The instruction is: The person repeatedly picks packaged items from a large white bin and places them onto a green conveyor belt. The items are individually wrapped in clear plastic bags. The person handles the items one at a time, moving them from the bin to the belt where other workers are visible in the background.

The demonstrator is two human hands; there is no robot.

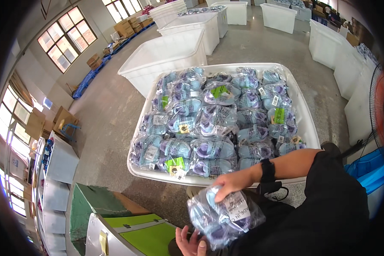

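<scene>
In my right hand (231, 184) is a clear plastic bag of clogs (217, 215), light blue with purple, with a white printed label showing through. I grip it from above, my thumb pressed on the bag, in front of the large white bin's near edge. Below and to its left, my left hand (191, 244) is open, fingers spread, close to the bag's lower side; whether it touches the plastic I cannot tell. Rows of similar bagged clogs (213, 149) fill the white bin (305, 115), some with bright green or white labels.
A lime green panel (143, 232) and a grey-white box edge (96, 232) stand at the lower left. Behind the full bin is another white bin (158, 53). More white bins line the right side, near a red fan (380, 98). Blue pallets (89, 79) lie along the left wall.
</scene>
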